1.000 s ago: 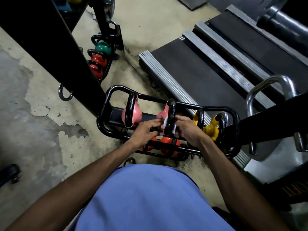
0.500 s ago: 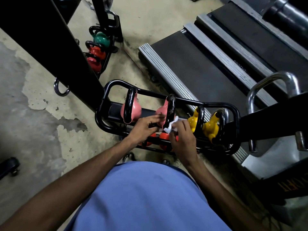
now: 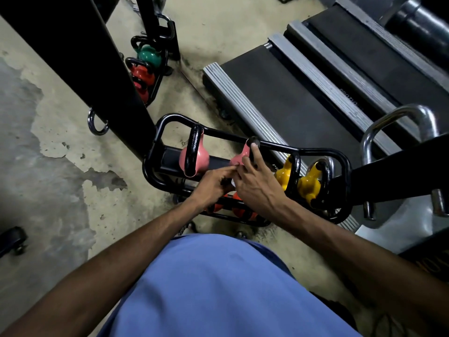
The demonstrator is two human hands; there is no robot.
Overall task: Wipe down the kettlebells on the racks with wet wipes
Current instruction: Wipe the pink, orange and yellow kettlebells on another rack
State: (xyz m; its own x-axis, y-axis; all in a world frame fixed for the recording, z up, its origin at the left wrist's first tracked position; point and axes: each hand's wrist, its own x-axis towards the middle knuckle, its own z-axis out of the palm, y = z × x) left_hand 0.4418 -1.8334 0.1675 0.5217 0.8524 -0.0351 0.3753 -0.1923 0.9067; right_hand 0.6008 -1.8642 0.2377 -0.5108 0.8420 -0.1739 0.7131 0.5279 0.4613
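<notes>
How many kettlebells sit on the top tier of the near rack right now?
4. Left pink kettlebell at the left end; second pink kettlebell where the left hand and right hand meet; inner yellow kettlebell and outer yellow kettlebell toward the right end. None seems hidden.

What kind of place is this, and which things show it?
Probably a gym: coloured kettlebells on a black rack, a treadmill belt beside it, and a chrome handle at the right.
</notes>
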